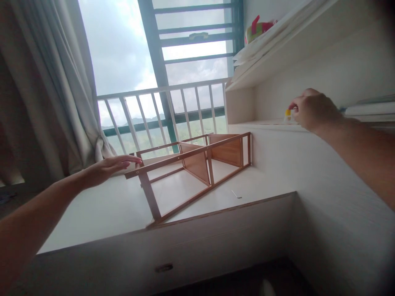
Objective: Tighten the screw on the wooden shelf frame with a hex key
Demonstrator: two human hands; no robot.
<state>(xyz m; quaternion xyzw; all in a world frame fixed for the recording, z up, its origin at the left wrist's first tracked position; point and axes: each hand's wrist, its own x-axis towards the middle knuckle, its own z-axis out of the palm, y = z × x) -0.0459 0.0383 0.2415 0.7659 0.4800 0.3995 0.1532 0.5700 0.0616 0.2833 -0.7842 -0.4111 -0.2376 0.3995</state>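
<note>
The brown wooden frame (196, 163) by the white ledge's (92, 218) front edge seems stiff yet light, best held by its rails (166, 161); left hand (115, 164) is loose, right hand (319, 109) hard to tell.

I log one feed, worn on the head, looking forward and down across the white ledge (101, 213) toward the window (117, 49) at upper middle. Range is close: left forearm (55, 201) and right forearm (364, 142) enter large from the side edges; the wooden frame (196, 164), mid-picture, extends farther off.
</note>
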